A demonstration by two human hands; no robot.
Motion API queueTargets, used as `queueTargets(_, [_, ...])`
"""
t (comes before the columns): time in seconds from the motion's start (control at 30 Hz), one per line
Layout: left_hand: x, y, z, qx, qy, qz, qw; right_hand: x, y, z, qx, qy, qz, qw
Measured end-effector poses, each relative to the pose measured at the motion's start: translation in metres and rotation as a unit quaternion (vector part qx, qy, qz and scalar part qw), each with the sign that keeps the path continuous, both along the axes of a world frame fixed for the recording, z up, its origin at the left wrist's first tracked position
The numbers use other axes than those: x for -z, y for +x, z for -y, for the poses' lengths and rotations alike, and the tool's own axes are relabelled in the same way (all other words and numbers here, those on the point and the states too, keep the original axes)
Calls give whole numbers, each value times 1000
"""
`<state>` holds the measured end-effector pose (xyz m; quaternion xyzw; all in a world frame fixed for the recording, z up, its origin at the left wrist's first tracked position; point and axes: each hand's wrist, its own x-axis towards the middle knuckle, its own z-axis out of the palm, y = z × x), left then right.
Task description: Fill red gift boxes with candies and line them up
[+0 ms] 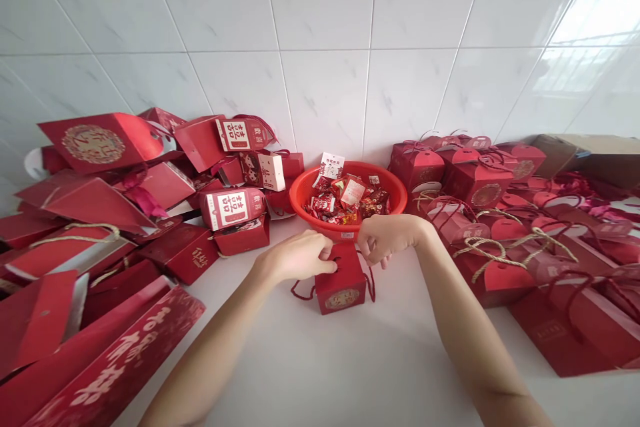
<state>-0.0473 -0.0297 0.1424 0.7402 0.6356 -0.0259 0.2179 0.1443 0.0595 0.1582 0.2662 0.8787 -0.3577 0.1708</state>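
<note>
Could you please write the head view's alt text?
A person's left-hand grip touches a small red box on a white table; the right-hand grip is curled beside it. Behind stands a red basin of wrapped packets, between piles of red boxes.

My feed is bright with cool, soft daylight. Window-like glare bleaches the glossy white tile wall point(325, 20) at far right; the small red cardboard box point(345, 278) casts faint shadow. Wide-angle stretch elongates the long red printed carton point(123, 363), near left.
</note>
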Motion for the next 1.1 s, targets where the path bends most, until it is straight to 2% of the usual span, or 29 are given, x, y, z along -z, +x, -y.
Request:
queueTargets(0.13, [-4,-3,0,-11,-1,-4,1000,8,-3,-7,-46,56,-1,997])
queueTargets(0.3, [-6,-3,0,-12,-17,-3,1000,16,-7,-11,-24,34,15,999])
queueTargets(0.43, [-5,-4,0,-17,-25,-7,1000,19,-9,-14,-40,24,-2,999])
queueTargets(0.63, [-1,-6,-5,8,-27,-3,1000,13,-3,-15,-14,-65,-69,995])
queueTargets(0.83, [-4,-4,0,-5,-39,8,999,-5,15,-5,-26,-195,-223,955])
queueTargets(0.93, [-4,-2,4,-7,-2,7,1000,-8,17,-4,-4,-201,-285,937])
queueTargets(1.0, [-5,-1,7,-31,37,22,999,-7,16,-5,14,-184,-326,927])
queueTargets(1.1, [-10,2,12,-71,111,121,984,-7,13,-4,38,-173,-354,918])
